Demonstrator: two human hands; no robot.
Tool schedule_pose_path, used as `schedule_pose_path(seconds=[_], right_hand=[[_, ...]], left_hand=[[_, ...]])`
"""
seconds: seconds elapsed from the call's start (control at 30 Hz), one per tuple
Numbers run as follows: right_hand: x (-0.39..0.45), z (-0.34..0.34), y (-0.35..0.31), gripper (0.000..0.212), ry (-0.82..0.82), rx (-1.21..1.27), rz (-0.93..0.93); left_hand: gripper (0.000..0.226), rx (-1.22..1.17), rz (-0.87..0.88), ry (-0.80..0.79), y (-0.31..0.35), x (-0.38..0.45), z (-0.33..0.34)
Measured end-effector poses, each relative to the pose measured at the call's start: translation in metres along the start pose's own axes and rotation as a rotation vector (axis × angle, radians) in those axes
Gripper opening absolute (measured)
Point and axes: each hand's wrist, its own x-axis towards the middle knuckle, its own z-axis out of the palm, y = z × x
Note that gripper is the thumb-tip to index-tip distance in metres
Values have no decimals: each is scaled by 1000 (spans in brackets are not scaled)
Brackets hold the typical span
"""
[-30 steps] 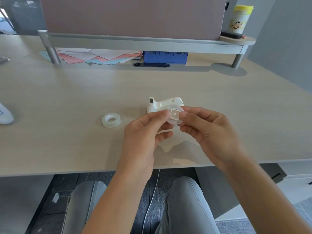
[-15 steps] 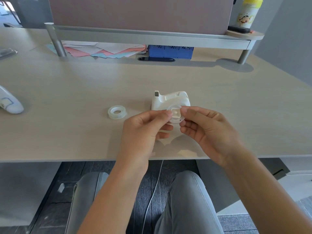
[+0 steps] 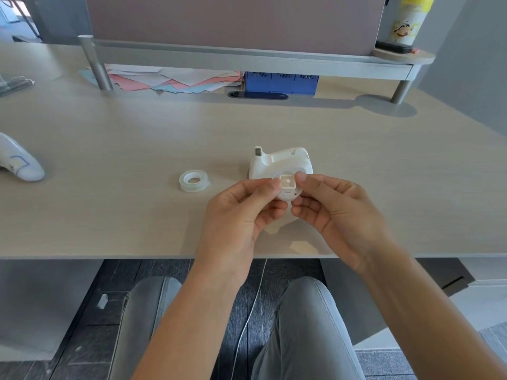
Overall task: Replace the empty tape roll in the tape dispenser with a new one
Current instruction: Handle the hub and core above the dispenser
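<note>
The counter [image 3: 109,138] is seen spreading wide and mostly bare, its near edge running just under the wrists. The white tape dispenser [image 3: 279,161] is set upright near mid-counter. A new tape roll [image 3: 194,181] lies flat to its left, well apart. A small white spool [image 3: 286,187] is pinched between the left hand [image 3: 241,209] and right hand [image 3: 337,212], both grips closed on it, just in front of the dispenser.

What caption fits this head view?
Both hands, left and right, hold the white spool above the desk.
</note>
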Motion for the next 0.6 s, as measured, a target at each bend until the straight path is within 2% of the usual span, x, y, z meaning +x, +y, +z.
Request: schedule_pose_path(seconds=[0.3, 0.4, 0.47, 0.6], right_hand=[[-1, -4, 7, 33, -1, -4, -67], [-1, -5, 9, 17, 59, -257, -260], [-1, -6, 10, 18, 75, -404, -383], [-2, -5, 11, 19, 63, -499, -476]], left_hand=[[6, -57, -34, -19, -1, 1, 2], [15, -60, -35, 19, -3, 1, 1], [17, -50, -24, 40, -4, 1, 0], [19, -35, -11, 60, -3, 0, -2]])
